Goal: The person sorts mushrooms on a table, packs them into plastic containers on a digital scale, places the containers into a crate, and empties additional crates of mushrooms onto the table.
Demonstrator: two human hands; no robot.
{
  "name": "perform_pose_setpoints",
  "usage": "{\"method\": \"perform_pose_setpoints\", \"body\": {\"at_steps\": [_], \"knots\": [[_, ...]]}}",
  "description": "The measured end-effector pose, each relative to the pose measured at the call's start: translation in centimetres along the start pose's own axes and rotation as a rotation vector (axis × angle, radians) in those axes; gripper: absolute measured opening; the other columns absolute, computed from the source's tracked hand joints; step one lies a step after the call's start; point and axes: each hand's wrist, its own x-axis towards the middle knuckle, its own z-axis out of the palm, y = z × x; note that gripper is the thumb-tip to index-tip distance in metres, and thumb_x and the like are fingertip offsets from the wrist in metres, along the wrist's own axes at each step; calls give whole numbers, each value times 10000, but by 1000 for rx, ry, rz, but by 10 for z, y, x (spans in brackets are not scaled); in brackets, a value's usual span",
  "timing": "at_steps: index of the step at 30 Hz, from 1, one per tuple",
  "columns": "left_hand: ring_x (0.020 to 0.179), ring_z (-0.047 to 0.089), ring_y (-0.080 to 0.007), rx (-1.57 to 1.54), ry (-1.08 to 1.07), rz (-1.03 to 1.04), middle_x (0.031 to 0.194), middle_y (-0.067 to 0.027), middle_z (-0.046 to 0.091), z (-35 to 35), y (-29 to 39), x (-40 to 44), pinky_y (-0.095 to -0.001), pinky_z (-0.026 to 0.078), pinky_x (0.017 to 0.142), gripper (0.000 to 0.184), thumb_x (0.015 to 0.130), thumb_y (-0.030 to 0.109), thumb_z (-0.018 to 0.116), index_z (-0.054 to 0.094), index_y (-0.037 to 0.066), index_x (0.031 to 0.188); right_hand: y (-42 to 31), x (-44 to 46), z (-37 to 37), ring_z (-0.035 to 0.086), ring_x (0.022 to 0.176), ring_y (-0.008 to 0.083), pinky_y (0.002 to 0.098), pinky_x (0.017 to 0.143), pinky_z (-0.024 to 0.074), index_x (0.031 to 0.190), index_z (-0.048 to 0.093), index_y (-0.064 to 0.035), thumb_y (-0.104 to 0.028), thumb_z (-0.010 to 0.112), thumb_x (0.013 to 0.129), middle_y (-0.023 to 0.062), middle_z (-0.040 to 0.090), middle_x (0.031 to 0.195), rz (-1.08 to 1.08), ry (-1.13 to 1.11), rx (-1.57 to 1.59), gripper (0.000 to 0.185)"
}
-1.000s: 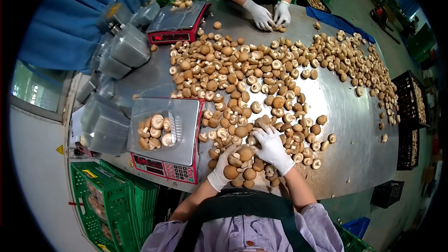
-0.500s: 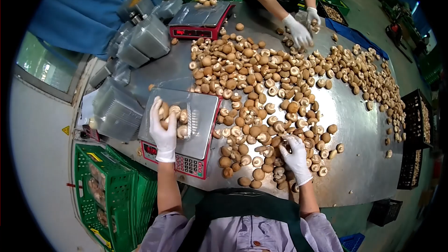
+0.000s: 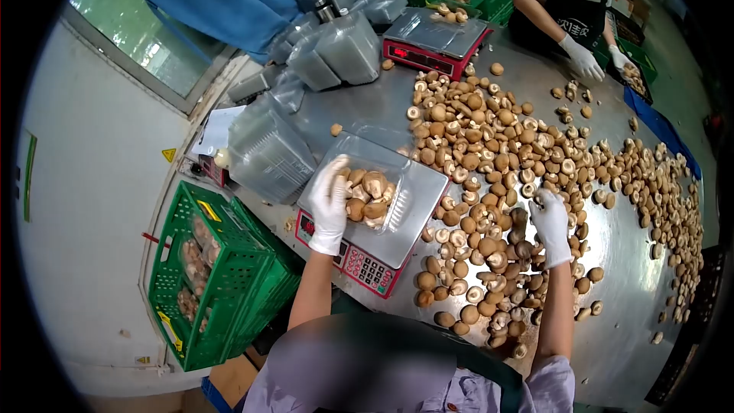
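Observation:
My left hand, in a white glove, lies along the left side of a clear plastic tray, fingers stretched out and touching it. Several brown mushrooms sit inside that tray. It rests on the metal plate of a red digital scale. Over the near part of the loose mushroom pile, my gloved right hand has its fingers curled at a mushroom, which they partly hide.
Stacked clear trays stand left of the scale. Behind is a second red scale bearing a tray of mushrooms. A green crate holds packed mushrooms at lower left. Across the metal table, a co-worker's gloved hand is near another crate.
The view has swung left, so the table appears further right. More mushrooms show in my tray, and my left hand has shifted to its side. The co-worker's hands have moved away from the pile.

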Motion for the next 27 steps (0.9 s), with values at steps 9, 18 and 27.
{"method": "perform_pose_setpoints", "body": {"at_steps": [9, 18, 27], "knots": [[994, 575, -158, -40, 222, -315, 1040, -86, 643, -47, -4, -20, -289, 421, 916, 205, 929, 73, 506, 631, -41, 1045, 40, 39, 74, 558, 938, 360, 421, 804, 480, 877, 627, -30, -82, 627, 705, 174, 595, 1023, -87, -50, -162, 179], [996, 576, -182, 143, 104, -233, 1068, -101, 637, -25, -2, -26, -307, 431, 908, 201, 916, 58, 516, 621, -38, 1058, 54, -67, 0, 587, 1000, 169, 284, 858, 477, 1141, 590, -15, -46, 566, 820, 83, 621, 1092, 507, 162, 1273, 324], [1002, 577, -182, 92, -172, -68, 1119, -102, 627, 30, 28, -38, -294, 436, 903, 259, 944, 115, 501, 604, -35, 1128, 87, -347, -160, 626, 785, 181, 298, 684, 519, 1066, 617, 19, -156, 518, 901, 108, 650, 1034, 963, 919, 994, 260]]}}
